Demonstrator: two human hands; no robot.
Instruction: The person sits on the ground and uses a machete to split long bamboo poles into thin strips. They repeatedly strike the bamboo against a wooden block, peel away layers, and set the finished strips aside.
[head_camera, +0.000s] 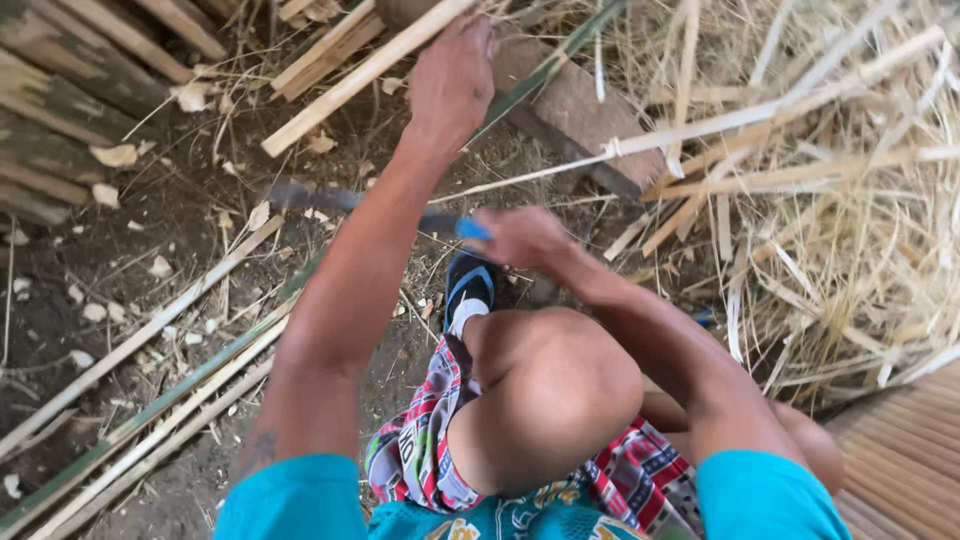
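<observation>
While you sit low over the dirt floor (150, 250), your left hand (452, 85) is stretched forward and clenched around a pale bamboo stick (350, 82) that slants toward the far edge of the floor. Your right hand (525, 238) is wrapped around the blue handle of a knife (330, 198), whose dark blade reaches leftward behind your left forearm, blurred. From here, I judge the blade could catch that forearm, since arm and blade cross so closely. It could also glance off the stick toward your foot in the blue sandal (468, 288), which sits just beneath it. Split strips (140, 400) lie along the near left, and dry shavings (850, 200) pile at the right. No packages, labels or signs show anywhere.
</observation>
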